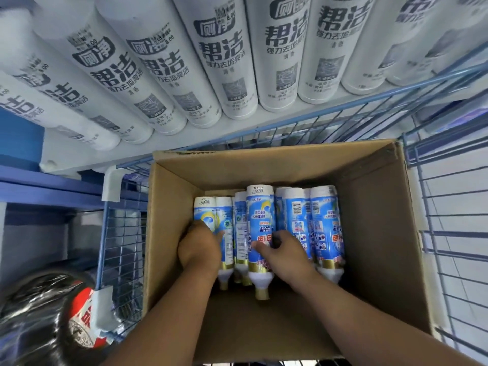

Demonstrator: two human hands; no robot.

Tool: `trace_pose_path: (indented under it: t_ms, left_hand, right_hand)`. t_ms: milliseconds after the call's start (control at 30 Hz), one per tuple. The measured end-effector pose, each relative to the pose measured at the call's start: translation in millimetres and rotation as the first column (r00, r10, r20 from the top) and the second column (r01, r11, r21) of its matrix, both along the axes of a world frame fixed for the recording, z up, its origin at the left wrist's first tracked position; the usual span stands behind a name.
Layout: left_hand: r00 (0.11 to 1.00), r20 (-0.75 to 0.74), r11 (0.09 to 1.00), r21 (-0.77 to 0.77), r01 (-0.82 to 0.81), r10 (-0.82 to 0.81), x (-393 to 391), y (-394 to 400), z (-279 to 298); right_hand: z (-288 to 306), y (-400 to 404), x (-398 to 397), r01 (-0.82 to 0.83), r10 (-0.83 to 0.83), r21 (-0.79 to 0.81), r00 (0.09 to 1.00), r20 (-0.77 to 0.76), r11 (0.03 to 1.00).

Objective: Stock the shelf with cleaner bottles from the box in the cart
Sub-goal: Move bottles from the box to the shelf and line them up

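We look straight down into an open cardboard box [375, 233] that sits in a blue wire cart [449, 233]. Against its far wall lies a row of blue-labelled cleaner bottles [298, 215], side by side, white bases away from us and gold-tipped nozzles towards us. One bottle, the raised bottle [260, 220], rides above its neighbours in the middle of the row.

Our left hand [199, 247] curls over the leftmost bottle [204, 212] and covers most of it, so we cannot tell how far the fingers wrap round it. Our right hand [282, 250] grips the raised bottle at its lower label, thumb on the near side and fingers bent over the far side. The near half of the box floor is bare cardboard.

Beyond the cart, a white shelf [184, 143] carries a tight row of tall white cleaner bottles [232, 62] with dark Chinese print, leaning away from us in the wide lens. Blue shelving [39, 186] runs below it on the left.

At lower left a dark shiny object [39, 313] with a red and white label is blurred and cut off by the edge; we cannot say what it is. White wrap [111, 186] covers the cart's near-left corner post. The shelf row is cropped at the top and both sides.
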State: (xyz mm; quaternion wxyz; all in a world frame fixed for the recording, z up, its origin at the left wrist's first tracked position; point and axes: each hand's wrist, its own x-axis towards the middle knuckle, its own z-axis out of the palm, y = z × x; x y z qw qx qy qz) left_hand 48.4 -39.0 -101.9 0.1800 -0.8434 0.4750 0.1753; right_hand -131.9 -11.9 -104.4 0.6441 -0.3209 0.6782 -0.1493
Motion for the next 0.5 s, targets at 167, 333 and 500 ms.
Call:
trace_pose_path:
  t_ms: [167, 333, 500]
  left_hand:
    - [0.998, -0.041, 0.999, -0.023, 0.038, -0.039, -1.4, -3.0, 10.9]
    - [0.965, -0.24, 0.993, -0.073, 0.093, -0.108, 8.5, -43.8, 14.4]
    - [0.95, -0.257, 0.978, 0.065, 0.198, -0.176, 16.5, -83.0, 1.3]
  right_hand:
    - [6.2, 4.4, -2.3, -0.005, 0.005, 0.013, 1.0, -0.005, 1.0]
    - [5.7, 6.1, -3.8, 0.002, -0.003, 0.029, 1.0, 0.005, 1.0]
    - [2.6, 4.9, -5.9, 0.025, -0.026, 0.031, 0.999, 0.029, 0.999]
